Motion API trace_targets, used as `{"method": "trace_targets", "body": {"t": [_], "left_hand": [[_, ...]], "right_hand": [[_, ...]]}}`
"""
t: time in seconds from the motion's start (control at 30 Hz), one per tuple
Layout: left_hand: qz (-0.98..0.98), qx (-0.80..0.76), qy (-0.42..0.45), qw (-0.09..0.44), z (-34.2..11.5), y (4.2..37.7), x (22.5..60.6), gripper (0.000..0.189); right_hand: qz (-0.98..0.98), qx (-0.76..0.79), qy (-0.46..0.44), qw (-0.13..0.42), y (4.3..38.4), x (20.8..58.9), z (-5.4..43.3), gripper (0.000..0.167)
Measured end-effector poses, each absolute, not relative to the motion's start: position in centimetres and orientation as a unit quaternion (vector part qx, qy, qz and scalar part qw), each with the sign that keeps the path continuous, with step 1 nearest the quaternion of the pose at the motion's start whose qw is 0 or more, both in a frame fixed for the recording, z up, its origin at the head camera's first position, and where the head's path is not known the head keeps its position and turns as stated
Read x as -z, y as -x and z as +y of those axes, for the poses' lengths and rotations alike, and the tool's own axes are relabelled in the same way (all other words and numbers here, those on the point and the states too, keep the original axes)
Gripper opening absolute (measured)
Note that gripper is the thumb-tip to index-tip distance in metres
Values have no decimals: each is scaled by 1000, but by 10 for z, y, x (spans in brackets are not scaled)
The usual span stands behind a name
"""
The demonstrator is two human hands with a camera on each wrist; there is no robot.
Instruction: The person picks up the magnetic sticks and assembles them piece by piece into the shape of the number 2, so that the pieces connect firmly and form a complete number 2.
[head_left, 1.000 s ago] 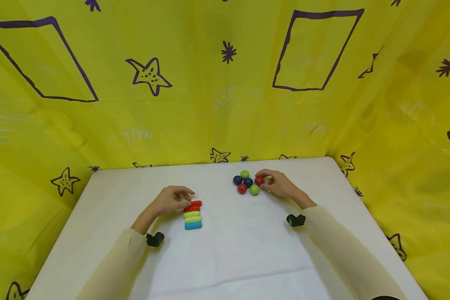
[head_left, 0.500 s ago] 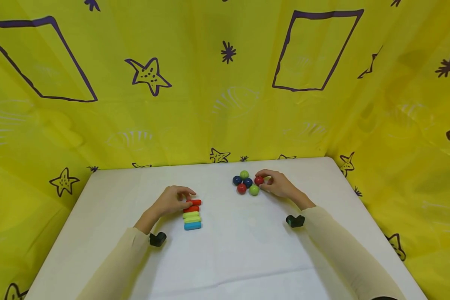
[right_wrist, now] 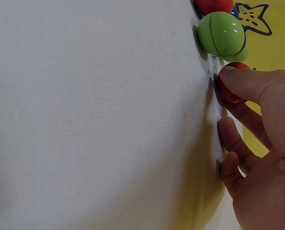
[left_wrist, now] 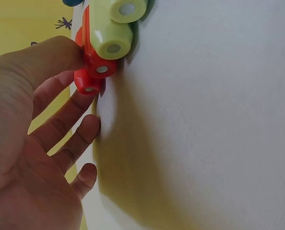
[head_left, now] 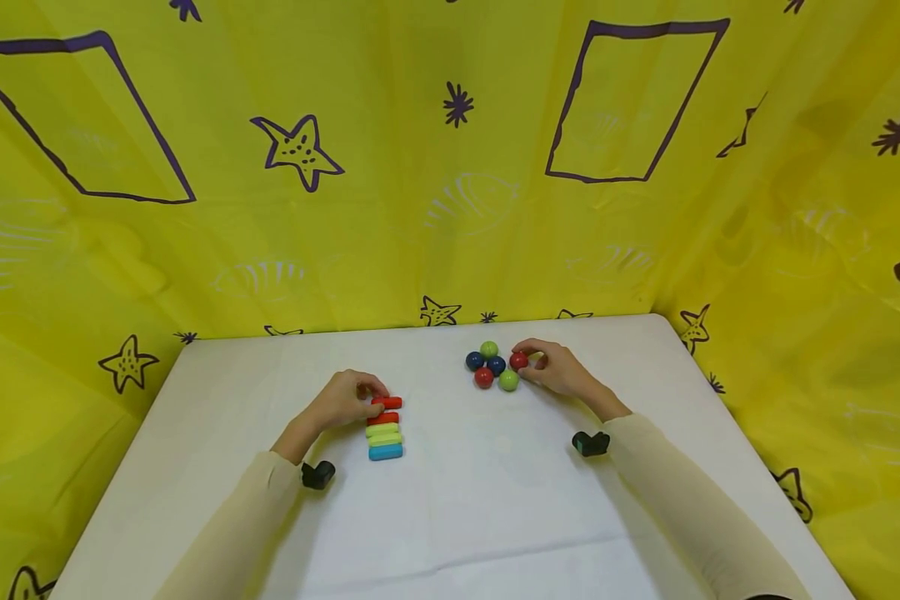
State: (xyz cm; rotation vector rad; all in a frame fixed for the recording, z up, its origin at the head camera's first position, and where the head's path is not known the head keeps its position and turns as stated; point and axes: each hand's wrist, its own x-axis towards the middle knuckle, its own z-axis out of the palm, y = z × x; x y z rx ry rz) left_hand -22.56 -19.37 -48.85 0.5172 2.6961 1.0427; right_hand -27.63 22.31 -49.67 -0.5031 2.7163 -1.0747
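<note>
My left hand (head_left: pixel 342 398) pinches the farthest red stick (head_left: pixel 392 402) between thumb and fingers. A second red stick (head_left: pixel 383 418), two lime-green sticks (head_left: pixel 384 439) and a blue stick (head_left: pixel 386 452) lie in a row toward me. In the left wrist view, a round silver spot shows on the end of a lime-green stick (left_wrist: pixel 111 36). My right hand (head_left: pixel 559 367) holds a red ball (head_left: pixel 518 361) by thumb and fingers at the right of a ball cluster. Beside it are a lime-green ball (right_wrist: pixel 221 33), another red ball (head_left: pixel 483 377) and a dark blue ball (head_left: pixel 497 365).
More balls, a dark blue ball (head_left: pixel 475 361) and a lime-green ball (head_left: pixel 489 349), sit at the cluster's far left. All rest on a white-covered table (head_left: pixel 450 500). A yellow patterned curtain (head_left: pixel 390 208) stands behind the table and along both sides.
The farthest red stick has shifted slightly away from me, widening its gap to the second red stick. My left fingers have drawn in around it. The right hand has stayed at the red ball.
</note>
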Motion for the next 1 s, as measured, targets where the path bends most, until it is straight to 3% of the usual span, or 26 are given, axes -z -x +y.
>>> {"method": "trace_targets", "body": {"t": [0.63, 1.0], "left_hand": [[905, -381, -164, 92, -192, 227, 481, 14], [903, -390, -162, 77, -187, 222, 475, 17]], "right_hand": [[918, 362, 153, 54, 266, 492, 236, 33], [915, 369, 157, 41, 243, 475, 243, 35]]}}
